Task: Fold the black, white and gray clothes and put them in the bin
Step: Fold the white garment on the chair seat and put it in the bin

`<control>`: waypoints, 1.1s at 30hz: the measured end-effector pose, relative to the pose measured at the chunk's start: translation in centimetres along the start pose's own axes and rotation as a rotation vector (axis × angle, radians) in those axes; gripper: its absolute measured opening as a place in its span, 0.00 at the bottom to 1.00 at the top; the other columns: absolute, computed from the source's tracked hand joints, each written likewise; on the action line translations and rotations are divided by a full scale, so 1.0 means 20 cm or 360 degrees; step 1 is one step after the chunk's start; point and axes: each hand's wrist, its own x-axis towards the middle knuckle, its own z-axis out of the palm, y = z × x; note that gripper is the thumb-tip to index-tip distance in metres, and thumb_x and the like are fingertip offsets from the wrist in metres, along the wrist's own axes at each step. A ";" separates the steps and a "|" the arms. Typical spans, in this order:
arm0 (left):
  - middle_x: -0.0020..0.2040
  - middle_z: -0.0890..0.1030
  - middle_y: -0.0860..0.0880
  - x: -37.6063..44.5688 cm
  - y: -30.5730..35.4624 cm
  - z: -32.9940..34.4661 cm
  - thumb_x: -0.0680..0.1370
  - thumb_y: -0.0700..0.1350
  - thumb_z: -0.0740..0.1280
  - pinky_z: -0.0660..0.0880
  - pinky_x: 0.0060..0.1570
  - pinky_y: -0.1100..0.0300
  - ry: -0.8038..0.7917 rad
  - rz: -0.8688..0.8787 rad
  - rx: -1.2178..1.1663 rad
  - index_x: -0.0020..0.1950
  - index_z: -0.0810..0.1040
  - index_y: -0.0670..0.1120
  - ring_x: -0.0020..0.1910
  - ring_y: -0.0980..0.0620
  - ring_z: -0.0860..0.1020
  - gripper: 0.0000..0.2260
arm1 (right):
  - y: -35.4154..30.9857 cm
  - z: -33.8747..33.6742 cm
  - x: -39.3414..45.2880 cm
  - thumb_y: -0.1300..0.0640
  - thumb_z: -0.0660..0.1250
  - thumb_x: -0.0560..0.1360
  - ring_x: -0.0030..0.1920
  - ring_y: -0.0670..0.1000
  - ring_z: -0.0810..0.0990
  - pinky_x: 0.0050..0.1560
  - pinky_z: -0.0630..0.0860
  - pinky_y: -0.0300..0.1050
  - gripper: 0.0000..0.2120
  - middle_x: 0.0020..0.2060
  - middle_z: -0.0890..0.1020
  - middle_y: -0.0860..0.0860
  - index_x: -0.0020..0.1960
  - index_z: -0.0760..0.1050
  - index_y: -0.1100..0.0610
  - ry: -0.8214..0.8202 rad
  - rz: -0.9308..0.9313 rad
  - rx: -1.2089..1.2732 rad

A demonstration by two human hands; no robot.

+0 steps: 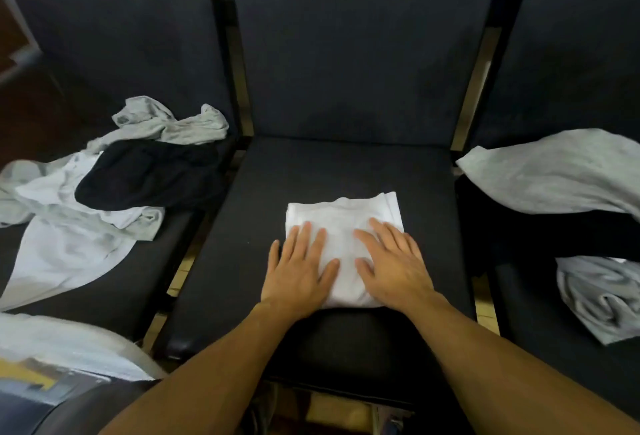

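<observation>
A folded white garment (pixel 343 218) lies on the middle black seat (pixel 277 175). My left hand (pixel 299 272) presses flat on its left side with straight fingers. My right hand (pixel 393 266) presses flat on its right side the same way. On the left seat sits an unfolded pile: a gray garment (pixel 166 123), a black garment (pixel 145 175) and a white garment (pixel 65 254). On the right seat a gray garment (pixel 554 175) drapes over something black, and another crumpled gray garment (pixel 602 296) lies nearer me. No bin is in view.
Three black padded chairs stand side by side with metal frames and gaps between them. A light cloth and a printed item (pixel 52 365) lie at the lower left near the left seat's front edge. The seat backs (pixel 356 47) rise behind.
</observation>
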 end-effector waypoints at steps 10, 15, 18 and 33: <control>0.84 0.45 0.46 0.11 -0.07 -0.01 0.80 0.70 0.46 0.43 0.78 0.42 0.0007 -0.0523 -0.0119 0.83 0.47 0.47 0.82 0.47 0.45 0.39 | 0.05 0.06 0.05 0.39 0.46 0.83 0.81 0.57 0.47 0.80 0.44 0.59 0.31 0.82 0.47 0.55 0.82 0.42 0.45 0.0155 0.0403 -0.0045; 0.77 0.62 0.45 0.10 -0.08 -0.09 0.81 0.66 0.52 0.59 0.72 0.41 0.0291 -0.0741 -0.0195 0.80 0.61 0.48 0.75 0.43 0.60 0.32 | 0.01 -0.06 0.06 0.39 0.62 0.77 0.69 0.57 0.63 0.69 0.65 0.53 0.34 0.70 0.61 0.55 0.77 0.51 0.44 0.0234 0.0554 0.0218; 0.70 0.67 0.47 0.10 -0.05 -0.11 0.81 0.66 0.54 0.63 0.69 0.42 0.0194 -0.0629 -0.0244 0.80 0.54 0.57 0.70 0.43 0.65 0.30 | 0.04 -0.13 0.06 0.41 0.68 0.75 0.65 0.57 0.66 0.65 0.72 0.52 0.36 0.66 0.62 0.55 0.77 0.53 0.42 -0.0083 0.0600 0.0310; 0.62 0.80 0.47 0.02 -0.06 -0.32 0.75 0.36 0.74 0.80 0.57 0.51 -0.0289 -0.0747 -0.2179 0.69 0.78 0.49 0.57 0.46 0.82 0.24 | 0.12 -0.21 0.00 0.64 0.76 0.73 0.59 0.53 0.82 0.52 0.83 0.47 0.26 0.63 0.80 0.51 0.66 0.79 0.45 -0.0373 0.0522 0.2032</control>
